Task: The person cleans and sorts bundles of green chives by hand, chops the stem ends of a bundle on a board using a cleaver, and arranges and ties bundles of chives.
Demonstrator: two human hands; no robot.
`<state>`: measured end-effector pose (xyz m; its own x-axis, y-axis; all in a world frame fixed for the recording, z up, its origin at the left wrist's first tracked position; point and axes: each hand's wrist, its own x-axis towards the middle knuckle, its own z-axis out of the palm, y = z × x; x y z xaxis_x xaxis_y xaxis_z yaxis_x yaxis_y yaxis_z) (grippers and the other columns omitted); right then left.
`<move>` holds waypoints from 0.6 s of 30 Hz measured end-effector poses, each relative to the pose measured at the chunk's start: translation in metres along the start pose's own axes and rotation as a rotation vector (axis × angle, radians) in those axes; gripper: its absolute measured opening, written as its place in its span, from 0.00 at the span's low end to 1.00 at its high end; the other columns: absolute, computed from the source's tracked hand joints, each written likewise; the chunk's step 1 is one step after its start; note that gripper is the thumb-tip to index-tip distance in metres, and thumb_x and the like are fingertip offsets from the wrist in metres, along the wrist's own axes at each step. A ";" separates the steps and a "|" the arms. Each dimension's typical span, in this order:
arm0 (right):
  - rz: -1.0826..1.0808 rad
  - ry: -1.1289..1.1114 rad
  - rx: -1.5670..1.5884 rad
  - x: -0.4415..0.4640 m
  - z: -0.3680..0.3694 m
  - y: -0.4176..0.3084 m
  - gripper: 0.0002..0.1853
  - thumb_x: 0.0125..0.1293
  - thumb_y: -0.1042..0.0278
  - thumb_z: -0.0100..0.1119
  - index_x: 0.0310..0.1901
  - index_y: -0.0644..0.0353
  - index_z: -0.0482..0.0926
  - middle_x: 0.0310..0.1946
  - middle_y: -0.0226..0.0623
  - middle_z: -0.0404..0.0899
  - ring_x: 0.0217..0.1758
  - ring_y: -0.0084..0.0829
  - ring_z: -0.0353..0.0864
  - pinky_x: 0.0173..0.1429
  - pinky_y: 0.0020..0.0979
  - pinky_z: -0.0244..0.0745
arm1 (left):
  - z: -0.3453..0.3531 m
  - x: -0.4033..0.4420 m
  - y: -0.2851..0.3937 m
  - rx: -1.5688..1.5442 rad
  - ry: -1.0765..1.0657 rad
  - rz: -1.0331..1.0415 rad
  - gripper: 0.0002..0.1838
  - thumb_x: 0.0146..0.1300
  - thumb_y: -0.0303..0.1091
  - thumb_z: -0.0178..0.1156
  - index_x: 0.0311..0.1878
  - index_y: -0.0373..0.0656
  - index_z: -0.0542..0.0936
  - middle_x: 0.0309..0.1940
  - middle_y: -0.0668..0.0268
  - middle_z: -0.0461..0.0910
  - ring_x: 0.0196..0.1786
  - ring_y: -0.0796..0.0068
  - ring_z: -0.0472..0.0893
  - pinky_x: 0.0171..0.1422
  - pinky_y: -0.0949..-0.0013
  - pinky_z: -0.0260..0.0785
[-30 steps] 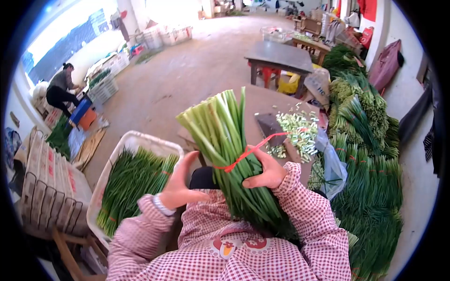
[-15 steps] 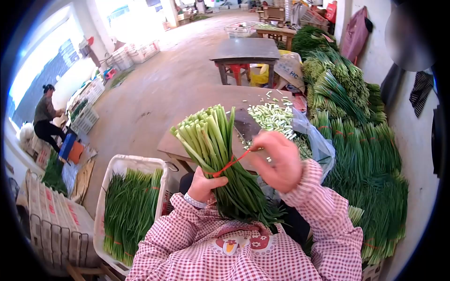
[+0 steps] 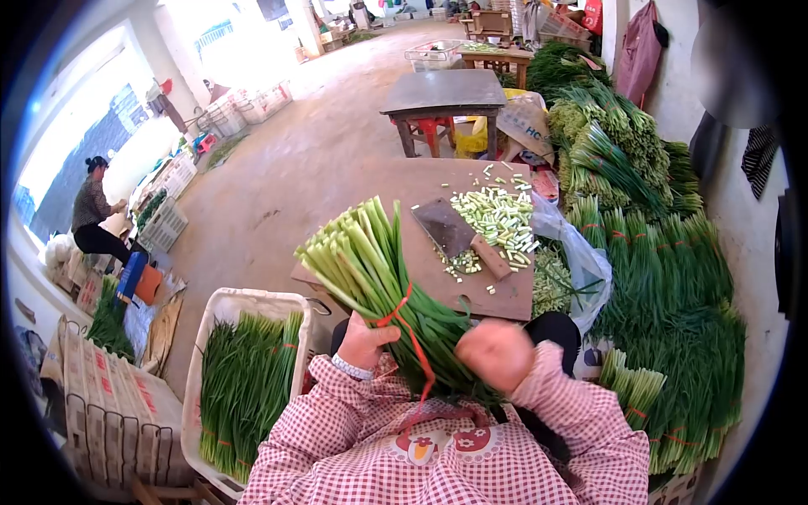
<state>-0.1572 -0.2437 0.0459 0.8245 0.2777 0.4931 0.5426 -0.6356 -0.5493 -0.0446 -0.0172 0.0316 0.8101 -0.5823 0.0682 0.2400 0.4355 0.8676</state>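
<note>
My left hand (image 3: 368,342) is closed around a bunch of garlic chives (image 3: 353,261), held tilted over my lap with the pale cut ends up to the left. A red tie (image 3: 411,324) circles the bunch just above my fingers, and its loose end hangs down across the leaves. Beside the leafy part is my right hand (image 3: 498,355), smeared by motion, so its fingers are unclear. On the low wooden table (image 3: 383,181) in front lies a cleaver (image 3: 446,225) with a wooden handle, next to a heap of chopped stem ends (image 3: 497,215).
A white crate (image 3: 210,316) of tied chives stands at my left, near stacked crates (image 3: 122,412). Piled chive bunches (image 3: 673,311) line the right wall. A clear plastic bag (image 3: 581,261) hangs by the table. A person (image 3: 94,206) bends over crates far left.
My right hand has moved down from above the tie, which it was pulling taut, to beside the leaves. The tie's end now hangs loose. The cleaver has come into fuller view.
</note>
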 end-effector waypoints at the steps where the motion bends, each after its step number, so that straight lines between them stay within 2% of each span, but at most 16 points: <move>1: 0.180 0.159 0.160 0.005 -0.013 0.003 0.09 0.65 0.66 0.52 0.40 0.61 0.77 0.26 0.36 0.78 0.28 0.30 0.77 0.33 0.30 0.74 | -0.004 0.000 -0.005 0.000 -0.014 0.001 0.38 0.39 0.28 0.77 0.58 0.38 0.71 0.52 0.67 0.76 0.55 0.71 0.74 0.61 0.66 0.65; 2: 0.364 0.326 0.318 0.012 -0.030 0.003 0.09 0.66 0.68 0.53 0.42 0.63 0.77 0.25 0.36 0.78 0.28 0.26 0.77 0.34 0.28 0.74 | -0.002 -0.002 -0.008 -0.004 -0.025 -0.011 0.38 0.39 0.28 0.77 0.58 0.38 0.71 0.52 0.67 0.76 0.55 0.71 0.74 0.61 0.66 0.65; 5: 0.322 0.397 0.374 0.053 -0.061 -0.020 0.09 0.65 0.70 0.55 0.43 0.66 0.75 0.25 0.37 0.77 0.28 0.23 0.76 0.34 0.25 0.73 | 0.011 0.001 -0.016 0.055 -0.108 -0.048 0.40 0.38 0.25 0.75 0.59 0.38 0.70 0.52 0.66 0.76 0.55 0.70 0.74 0.62 0.65 0.64; 8: 0.283 0.313 0.400 0.080 -0.053 -0.035 0.08 0.64 0.69 0.58 0.39 0.66 0.75 0.27 0.36 0.76 0.27 0.24 0.75 0.32 0.27 0.71 | 0.034 -0.001 -0.014 0.046 -0.143 -0.057 0.41 0.38 0.24 0.75 0.60 0.39 0.69 0.54 0.65 0.75 0.56 0.69 0.74 0.63 0.64 0.64; 11: 0.183 0.379 0.319 0.083 -0.039 -0.025 0.08 0.63 0.70 0.59 0.39 0.66 0.75 0.26 0.35 0.75 0.29 0.23 0.74 0.34 0.25 0.71 | 0.029 -0.003 -0.017 0.054 -0.146 -0.061 0.41 0.39 0.23 0.74 0.61 0.39 0.68 0.54 0.64 0.74 0.57 0.69 0.73 0.64 0.63 0.63; 13: 0.199 0.375 0.522 0.082 -0.035 -0.024 0.07 0.64 0.71 0.58 0.38 0.64 0.75 0.27 0.31 0.74 0.29 0.20 0.72 0.36 0.23 0.70 | 0.023 -0.005 -0.017 0.040 -0.165 -0.075 0.40 0.39 0.22 0.73 0.61 0.38 0.68 0.54 0.64 0.75 0.57 0.69 0.73 0.64 0.63 0.63; 14: 0.206 0.370 0.527 0.083 -0.036 -0.023 0.07 0.64 0.71 0.58 0.38 0.64 0.75 0.27 0.31 0.74 0.29 0.20 0.72 0.36 0.23 0.70 | 0.018 -0.004 -0.019 0.038 -0.157 -0.080 0.40 0.39 0.22 0.73 0.61 0.38 0.68 0.54 0.64 0.75 0.57 0.69 0.73 0.64 0.63 0.63; 17: 0.323 0.507 0.767 0.099 -0.060 -0.028 0.04 0.66 0.70 0.56 0.36 0.60 0.74 0.29 0.24 0.72 0.32 0.15 0.68 0.35 0.20 0.67 | 0.011 -0.005 -0.022 0.027 -0.208 -0.139 0.39 0.39 0.24 0.74 0.59 0.38 0.70 0.53 0.64 0.76 0.56 0.69 0.74 0.63 0.63 0.64; 18: 0.214 0.599 0.775 0.109 -0.069 -0.023 0.05 0.67 0.68 0.56 0.37 0.59 0.74 0.29 0.23 0.71 0.32 0.15 0.67 0.35 0.20 0.66 | 0.009 -0.006 -0.024 0.023 -0.203 -0.150 0.39 0.39 0.24 0.74 0.59 0.38 0.70 0.53 0.64 0.76 0.56 0.69 0.74 0.63 0.63 0.64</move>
<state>-0.0907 -0.2483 0.1591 0.8160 -0.3313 0.4737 0.5231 0.0745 -0.8490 -0.0602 -0.0308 0.0150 0.6421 -0.7659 0.0334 0.3349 0.3194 0.8865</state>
